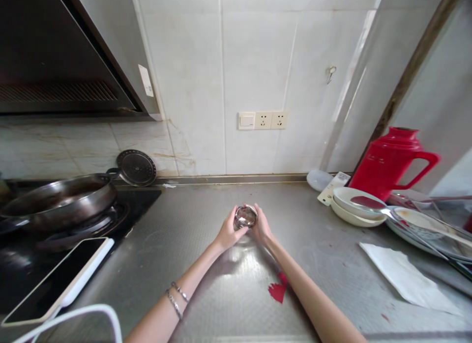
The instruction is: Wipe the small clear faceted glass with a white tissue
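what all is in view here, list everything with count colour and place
cup: 1, shiny metal, mid counter, held between both hands
counter: 1, grey steel, across the foreground
pan: 1, dark metal, on the stove at left
stove: 1, black, left
tablet: 1, white edge, dark screen, leaning at the stove's front edge
round lid: 1, dark, against the wall behind the pan
sockets: 1 strip, cream, on the wall tiles
thermos: 1, red, far right
bowls: stack, white, right, before the thermos
paper: 1, white, right front
red scrap: 1, red, counter beside the right forearm
bracelets: 2, silver, left wrist
left hand: 1, on the cup's left side
right hand: 1, on the cup's right side
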{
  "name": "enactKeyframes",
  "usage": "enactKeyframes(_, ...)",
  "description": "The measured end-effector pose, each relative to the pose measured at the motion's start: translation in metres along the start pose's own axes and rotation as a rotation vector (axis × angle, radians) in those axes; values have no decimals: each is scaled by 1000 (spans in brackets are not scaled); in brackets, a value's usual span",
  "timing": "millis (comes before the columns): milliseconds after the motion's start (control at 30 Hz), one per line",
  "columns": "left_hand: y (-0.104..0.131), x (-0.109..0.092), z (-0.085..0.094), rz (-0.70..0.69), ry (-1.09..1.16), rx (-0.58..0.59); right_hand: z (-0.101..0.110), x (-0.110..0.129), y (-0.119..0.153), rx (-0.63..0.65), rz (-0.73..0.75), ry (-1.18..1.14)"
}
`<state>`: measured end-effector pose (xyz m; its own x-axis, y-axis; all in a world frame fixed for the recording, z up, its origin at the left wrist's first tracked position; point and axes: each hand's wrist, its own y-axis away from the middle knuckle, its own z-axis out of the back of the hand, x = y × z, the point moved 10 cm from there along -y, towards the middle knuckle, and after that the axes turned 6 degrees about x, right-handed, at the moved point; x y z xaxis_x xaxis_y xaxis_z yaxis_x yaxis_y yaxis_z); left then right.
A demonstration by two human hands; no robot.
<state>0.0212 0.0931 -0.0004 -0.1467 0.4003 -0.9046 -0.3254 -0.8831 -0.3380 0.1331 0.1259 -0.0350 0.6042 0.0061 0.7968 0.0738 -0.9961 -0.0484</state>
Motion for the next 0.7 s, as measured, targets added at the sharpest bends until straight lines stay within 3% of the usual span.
enactKeyframes(100,-1,-8,-2,-53,-72,14,3,4,-1,15,-21,37)
enactKeyframes(267,2,-8,6,-37,-204,-91,-6,2,3,36,-6,78)
enactKeyframes(533,5,-20,15,-11,-229,-160,-11,-6,10,4,42,42)
enactKeyframes(700,12,-19,28,39,-195,-324,-25,-10,16,26,75,6)
